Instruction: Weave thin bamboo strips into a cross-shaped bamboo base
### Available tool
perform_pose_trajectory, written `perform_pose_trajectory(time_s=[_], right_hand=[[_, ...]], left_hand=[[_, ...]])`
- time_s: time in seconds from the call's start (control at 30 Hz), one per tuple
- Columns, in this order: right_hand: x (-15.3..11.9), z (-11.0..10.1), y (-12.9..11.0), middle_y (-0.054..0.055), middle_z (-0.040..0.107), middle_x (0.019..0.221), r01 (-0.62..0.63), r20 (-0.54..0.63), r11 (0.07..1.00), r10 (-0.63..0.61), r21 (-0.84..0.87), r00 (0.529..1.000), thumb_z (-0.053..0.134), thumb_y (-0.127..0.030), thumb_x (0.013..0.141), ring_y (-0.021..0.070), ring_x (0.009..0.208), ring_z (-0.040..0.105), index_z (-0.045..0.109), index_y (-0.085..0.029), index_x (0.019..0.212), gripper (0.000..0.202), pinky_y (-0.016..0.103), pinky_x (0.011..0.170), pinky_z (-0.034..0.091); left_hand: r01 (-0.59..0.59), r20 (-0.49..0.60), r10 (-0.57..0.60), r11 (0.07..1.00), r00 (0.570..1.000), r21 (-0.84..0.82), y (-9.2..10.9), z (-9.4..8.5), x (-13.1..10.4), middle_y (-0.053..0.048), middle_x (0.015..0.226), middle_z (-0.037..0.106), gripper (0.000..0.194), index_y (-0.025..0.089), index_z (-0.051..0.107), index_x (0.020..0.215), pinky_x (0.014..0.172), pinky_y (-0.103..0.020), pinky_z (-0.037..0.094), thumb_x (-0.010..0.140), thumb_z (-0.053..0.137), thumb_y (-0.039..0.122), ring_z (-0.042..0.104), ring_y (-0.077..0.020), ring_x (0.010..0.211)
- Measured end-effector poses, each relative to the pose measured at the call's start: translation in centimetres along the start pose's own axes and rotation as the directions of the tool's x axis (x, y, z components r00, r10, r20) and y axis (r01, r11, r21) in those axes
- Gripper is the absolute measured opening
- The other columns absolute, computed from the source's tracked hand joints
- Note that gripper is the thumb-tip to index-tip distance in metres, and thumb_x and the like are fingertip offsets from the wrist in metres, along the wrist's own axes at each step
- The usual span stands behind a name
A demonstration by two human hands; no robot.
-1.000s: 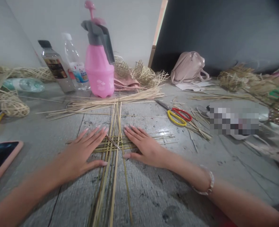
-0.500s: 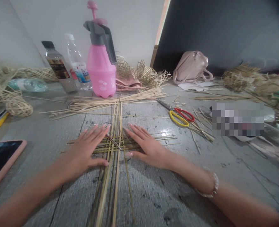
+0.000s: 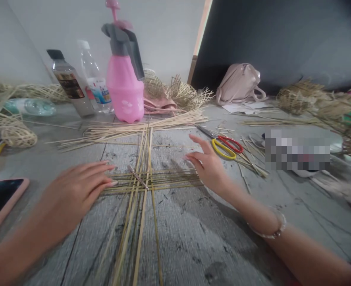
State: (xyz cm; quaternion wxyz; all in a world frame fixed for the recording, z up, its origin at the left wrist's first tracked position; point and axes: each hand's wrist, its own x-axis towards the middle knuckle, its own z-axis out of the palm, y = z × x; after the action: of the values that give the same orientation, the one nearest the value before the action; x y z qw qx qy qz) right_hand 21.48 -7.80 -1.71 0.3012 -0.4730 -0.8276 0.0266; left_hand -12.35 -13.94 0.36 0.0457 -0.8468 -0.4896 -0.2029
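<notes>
Flat bamboo strips [image 3: 140,226] cross other strips [image 3: 169,179] on the table, making a loose woven cross. A slim shiny pinkish-brown piece [image 3: 139,178] lies slantwise over the crossing; its kind is unclear. My left hand [image 3: 80,184] is by the left ends of the sideways strips, fingers stretched out and thumb a little apart from them. Whether it touches the strips is hard to see. To the right, my right hand [image 3: 209,169] is raised slightly near the other ends, fingers spread with nothing visible in them.
Scissors [image 3: 224,147] with red and yellow handles lie at right. Behind are a bundle of strips [image 3: 169,122], a pink spray bottle [image 3: 126,89] and two upright bottles. A phone [image 3: 7,202] lies at left. A pinkish bag [image 3: 239,83] stands farther back.
Both hands have moved outward from the crossing, left hand leftward, right hand rightward and up. The crossing shows more fully between them. The view has shifted slightly.
</notes>
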Motion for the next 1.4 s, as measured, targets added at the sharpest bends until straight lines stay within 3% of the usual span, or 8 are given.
perform_pose_trajectory(time_s=[0.17,0.47,0.7,0.83,0.97,1.07,1.2,1.4], right_hand=[[-1.0,0.6,-2.5,0.015,0.041,0.150,0.118,0.146,0.993,-0.114,-0.020,0.983,0.055,-0.031,0.094,0.0309,0.139,0.039,0.060,-0.019,0.128,0.036,0.058,0.111,0.034],[-3.3,1.8,-7.5,0.012,0.025,0.158,0.313,0.455,0.949,-0.290,0.025,0.842,0.047,-0.062,0.092,0.0311,0.148,0.016,0.041,-0.013,0.146,0.073,0.060,0.118,0.015],[-2.9,1.3,-6.9,0.013,0.031,0.156,0.189,0.508,0.981,-0.179,0.033,0.842,0.049,-0.029,0.094,0.0329,0.148,0.014,0.044,-0.011,0.144,0.053,0.060,0.118,0.014],[-1.6,0.0,-4.7,0.008,0.046,0.149,0.156,0.542,0.983,-0.186,0.100,0.819,0.047,-0.008,0.085,0.0271,0.148,0.019,0.051,-0.015,0.135,0.051,0.060,0.119,0.008],[-0.1,-1.4,-2.4,0.005,0.050,0.146,0.185,0.580,0.956,-0.287,0.228,0.762,0.041,-0.004,0.089,0.0208,0.147,0.023,0.044,-0.019,0.140,0.054,0.055,0.120,0.013],[0.5,-2.6,-1.3,0.009,0.052,0.143,0.155,0.482,0.951,-0.271,0.266,0.833,0.041,-0.012,0.095,0.0197,0.139,0.039,0.049,-0.017,0.135,0.041,0.045,0.117,0.029],[0.6,-3.2,-0.9,0.013,0.063,0.125,0.061,0.335,0.990,-0.101,0.127,0.937,0.049,-0.018,0.095,0.0219,0.118,0.058,0.057,-0.013,0.122,0.029,0.038,0.102,0.046],[0.7,-2.1,-1.2,0.011,0.066,0.096,0.071,0.502,0.997,-0.046,-0.032,0.863,0.066,-0.015,0.085,0.0241,0.092,0.062,0.065,-0.013,0.095,0.011,0.037,0.080,0.050]], left_hand=[[-0.136,0.105,0.131,0.990,0.986,0.042,-0.2,1.7,-0.9,-0.006,0.141,0.055,0.056,0.027,0.052,0.137,0.104,-0.051,0.045,0.099,0.029,0.061,0.052,-0.0303,0.129],[-0.137,0.116,0.127,0.987,0.985,0.085,2.2,4.8,-2.6,-0.013,0.147,0.048,0.066,0.020,0.031,0.152,0.108,-0.052,0.039,0.099,0.033,0.060,0.049,-0.0319,0.132],[-0.036,0.042,0.032,0.995,0.999,0.092,6.7,5.1,-2.9,-0.017,0.131,0.062,0.062,0.015,0.051,0.137,0.088,-0.047,0.054,0.100,0.029,0.060,0.063,-0.0334,0.113],[-0.088,0.100,0.096,0.993,0.990,-0.082,8.5,3.7,-3.0,-0.010,0.131,0.063,0.055,0.022,0.045,0.142,0.084,-0.038,0.057,0.101,0.034,0.056,0.066,-0.0265,0.109],[-0.079,0.181,0.133,0.957,0.974,-0.280,8.1,0.6,-0.9,0.000,0.124,0.068,0.044,0.029,0.048,0.138,0.083,-0.030,0.058,0.102,0.034,0.051,0.069,-0.0192,0.105],[-0.016,0.174,0.042,0.989,0.984,-0.149,6.5,-0.6,2.3,-0.006,0.117,0.071,0.043,0.019,0.061,0.124,0.086,-0.041,0.057,0.104,0.030,0.042,0.068,-0.0254,0.104],[-0.122,0.150,0.120,0.993,0.981,0.006,5.0,1.5,5.9,-0.013,0.123,0.067,0.033,0.012,0.064,0.118,0.095,-0.045,0.051,0.102,0.040,0.026,0.063,-0.0287,0.113],[-0.040,0.328,-0.001,0.992,0.945,0.119,4.7,4.0,7.8,-0.012,0.105,0.070,0.016,0.013,0.068,0.105,0.086,-0.042,0.051,0.095,0.056,0.016,0.067,-0.0289,0.099]])
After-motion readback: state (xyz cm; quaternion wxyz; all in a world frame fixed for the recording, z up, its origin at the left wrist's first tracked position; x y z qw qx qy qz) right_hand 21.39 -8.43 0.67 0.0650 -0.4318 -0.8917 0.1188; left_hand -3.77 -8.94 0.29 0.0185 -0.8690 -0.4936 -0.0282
